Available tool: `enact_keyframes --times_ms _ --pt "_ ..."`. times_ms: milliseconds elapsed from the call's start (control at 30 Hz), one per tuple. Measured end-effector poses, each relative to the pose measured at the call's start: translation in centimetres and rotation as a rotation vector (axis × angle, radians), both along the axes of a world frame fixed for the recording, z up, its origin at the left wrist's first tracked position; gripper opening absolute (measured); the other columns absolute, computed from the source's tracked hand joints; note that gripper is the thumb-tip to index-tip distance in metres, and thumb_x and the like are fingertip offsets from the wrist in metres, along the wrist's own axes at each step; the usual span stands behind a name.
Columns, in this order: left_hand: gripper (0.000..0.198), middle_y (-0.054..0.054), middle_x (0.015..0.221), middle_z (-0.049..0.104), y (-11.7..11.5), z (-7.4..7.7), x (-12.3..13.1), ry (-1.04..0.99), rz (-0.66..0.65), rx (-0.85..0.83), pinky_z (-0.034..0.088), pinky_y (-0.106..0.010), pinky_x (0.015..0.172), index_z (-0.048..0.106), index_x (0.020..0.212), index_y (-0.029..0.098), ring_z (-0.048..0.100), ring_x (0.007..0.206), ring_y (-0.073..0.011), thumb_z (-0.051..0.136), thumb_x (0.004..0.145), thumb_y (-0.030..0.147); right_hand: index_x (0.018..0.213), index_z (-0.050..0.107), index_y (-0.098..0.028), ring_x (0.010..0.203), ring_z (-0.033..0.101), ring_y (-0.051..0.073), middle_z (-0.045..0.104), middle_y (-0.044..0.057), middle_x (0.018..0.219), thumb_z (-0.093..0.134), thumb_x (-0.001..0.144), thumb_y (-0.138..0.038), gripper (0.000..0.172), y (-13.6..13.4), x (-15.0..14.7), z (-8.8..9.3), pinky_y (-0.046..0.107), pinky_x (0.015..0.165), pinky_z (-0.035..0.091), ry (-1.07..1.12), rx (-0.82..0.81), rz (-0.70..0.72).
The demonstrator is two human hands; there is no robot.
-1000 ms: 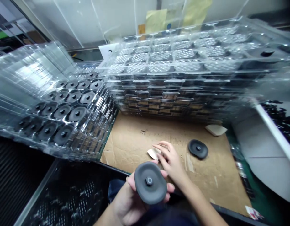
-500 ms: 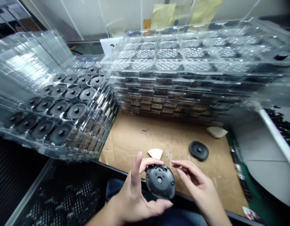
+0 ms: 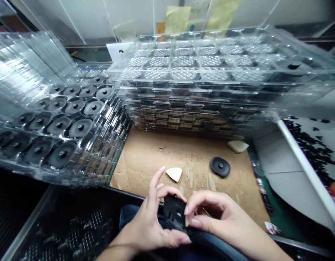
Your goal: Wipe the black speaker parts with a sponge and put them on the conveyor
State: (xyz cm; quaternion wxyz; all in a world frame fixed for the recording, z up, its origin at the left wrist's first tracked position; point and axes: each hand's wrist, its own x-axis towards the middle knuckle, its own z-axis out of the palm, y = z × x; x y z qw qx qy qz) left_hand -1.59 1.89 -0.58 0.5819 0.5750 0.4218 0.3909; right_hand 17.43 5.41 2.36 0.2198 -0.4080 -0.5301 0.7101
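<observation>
My left hand (image 3: 153,217) grips a black oval plastic disc (image 3: 173,212) between its fingers at the upper rim and its thumb below, the index finger raised. The disc is tilted, with a small pale spot at its centre. At its right edge, my right hand (image 3: 213,214) has thumb and fingertips pinched together, touching the disc; whatever is between them is hidden. Beyond the hands, a white wedge-shaped piece (image 3: 174,174) lies on the cardboard sheet (image 3: 145,156). Another black oval disc (image 3: 220,166) with a centre stub rests to the right.
Clear plastic trays (image 3: 183,90) are stacked at the back. On the left, another tray stack (image 3: 102,145) holds rows of black discs (image 3: 59,125). A second white wedge (image 3: 238,146) lies at the right rear. A white bin (image 3: 305,174) with small black parts (image 3: 310,145) stands on the right.
My right hand has moved left onto the disc's right edge; before, it was apart from it. The disc has tilted in my left hand. The whole view has shifted slightly.
</observation>
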Motion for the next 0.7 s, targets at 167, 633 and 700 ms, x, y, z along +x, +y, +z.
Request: enact_keyframes --times_ms 167,633,700 --pt "0.113 -0.007 0.099 0.063 -0.2 0.2 0.1 -0.154 -0.079 -0.215 0.038 -0.036 0.090 0.001 0.142 0.023 0.060 0.092 -0.0244 0.076 0.059 0.039 0.071 0.069 -0.022 0.065 0.059 0.006 0.065 -0.005 0.068 0.068 0.074 -0.014 0.009 -0.2 -0.3 0.1 0.018 0.066 0.045 0.214 -0.154 0.041" --pt "0.100 -0.004 0.114 0.059 -0.5 -1.6 0.4 0.000 0.006 -0.025 0.040 -0.037 0.096 0.005 0.136 0.037 0.058 0.104 -0.0225 0.072 0.063 0.046 0.082 0.070 -0.026 0.059 0.055 0.009 0.061 -0.002 0.070 0.065 0.078 -0.032 0.009 -4.3 2.1 -1.6 0.020 0.058 0.045 -0.010 0.037 -0.390" --pt "0.096 -0.003 0.113 0.061 -0.6 -1.6 1.0 0.021 0.055 -0.095 0.039 -0.033 0.096 0.009 0.136 0.037 0.057 0.106 -0.0218 0.069 0.063 0.052 0.095 0.069 -0.027 0.064 0.055 0.011 0.060 0.001 0.078 0.062 0.079 -0.027 0.017 -4.9 2.4 -1.5 0.021 0.059 0.044 -0.106 0.223 -0.342"
